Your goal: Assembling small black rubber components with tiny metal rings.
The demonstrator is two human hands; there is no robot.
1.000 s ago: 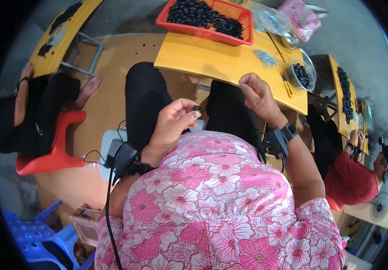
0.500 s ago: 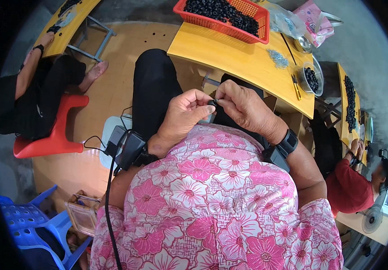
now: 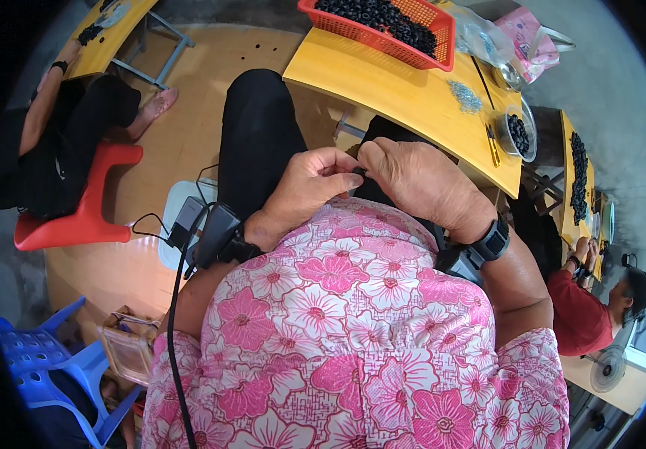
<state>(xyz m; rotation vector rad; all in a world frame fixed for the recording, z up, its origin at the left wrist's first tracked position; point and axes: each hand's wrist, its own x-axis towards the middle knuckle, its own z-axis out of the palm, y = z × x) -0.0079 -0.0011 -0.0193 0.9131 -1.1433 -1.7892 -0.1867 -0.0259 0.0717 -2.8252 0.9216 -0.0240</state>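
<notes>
Above my lap, both hands meet at the fingertips. A small black round part (image 3: 359, 171) is pinched between the thumb and fingers of my left hand (image 3: 314, 178). My right hand (image 3: 413, 179) has its thumb and fingers closed against the same part, and its back hides most of the grip; whether a tiny piece sits in it I cannot make out. On the yellow table (image 3: 368, 82) ahead stand a red basket (image 3: 446, 41) heaped with black ring-like parts, a loose pile of small clear pieces (image 3: 465, 97) and a bowl (image 3: 530, 142) of black parts.
A yellow-handled cutter (image 3: 493, 146) lies near the table's right edge, by a dark rod. Behind are plastic bags (image 3: 525, 45). Co-workers sit left on a red chair (image 3: 83, 209) and right by another table (image 3: 579, 179). A blue chair (image 3: 61, 367) stands lower left. A black cable (image 3: 175, 337) hangs along my left side.
My right hand has turned over, its back now more upward and covering the fingertips. My left hand keeps its pinch on the small black part. The view has shifted slightly.
</notes>
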